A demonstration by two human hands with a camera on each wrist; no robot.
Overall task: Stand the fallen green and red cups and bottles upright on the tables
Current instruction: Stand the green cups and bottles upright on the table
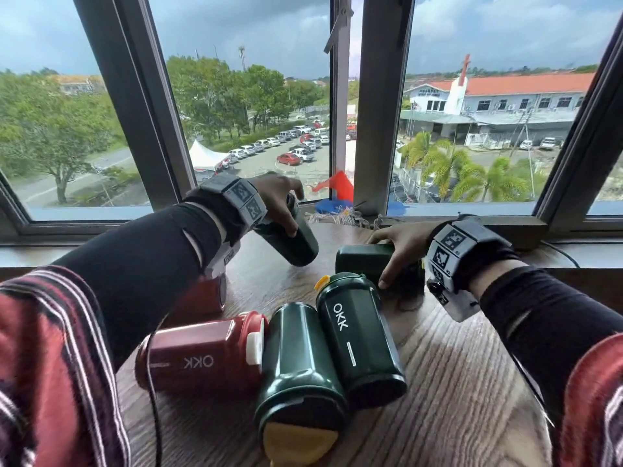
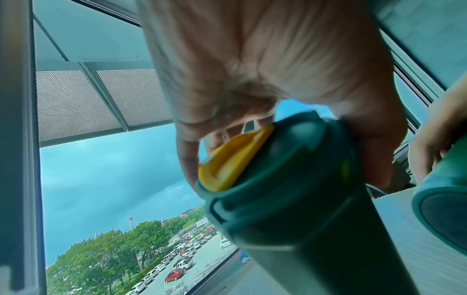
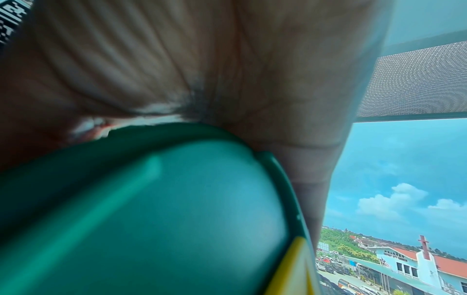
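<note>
Left hand [image 1: 276, 200] clamped round the lid end of a green bottle [image 1: 293, 241], tilted, base on the wooden table [image 1: 455, 365] at the far left. Right hand [image 1: 401, 251] wrapped over a second green bottle [image 1: 364, 261] lying far right. Nearer, lying flat: two green bottles [image 1: 357, 335], one red bottle [image 1: 202, 355]

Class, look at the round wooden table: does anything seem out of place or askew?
Yes. Two green bottles and a red bottle lie toppled together. The left hand holds another green one tilted.
</note>
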